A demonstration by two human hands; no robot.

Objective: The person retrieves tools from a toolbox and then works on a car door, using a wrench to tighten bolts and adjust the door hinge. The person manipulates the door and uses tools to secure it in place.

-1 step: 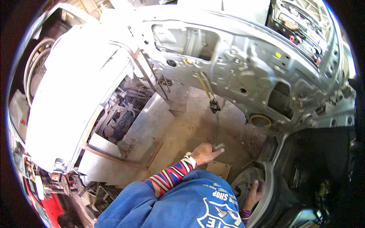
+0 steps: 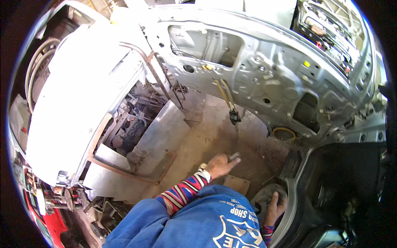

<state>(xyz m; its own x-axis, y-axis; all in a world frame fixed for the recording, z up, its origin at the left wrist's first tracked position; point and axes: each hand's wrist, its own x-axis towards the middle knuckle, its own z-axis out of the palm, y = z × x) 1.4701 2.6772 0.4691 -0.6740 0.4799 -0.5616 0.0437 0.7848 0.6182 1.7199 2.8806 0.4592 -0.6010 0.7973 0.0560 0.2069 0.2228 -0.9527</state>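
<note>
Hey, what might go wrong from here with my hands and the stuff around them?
The small grey object could slip from the left hand. The black part dangling on yellow cables below the door panel might swing or snag. The bare right hand is near the metal door frame, so it might get scraped.

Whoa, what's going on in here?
A person in a blue top is beside an open silver car door with its inside bare. Their left hand holds a small grey object. Their right hand is near the car's door sill; I can't tell whether it holds anything. A black part hangs from yellowish cables at the door.
</note>
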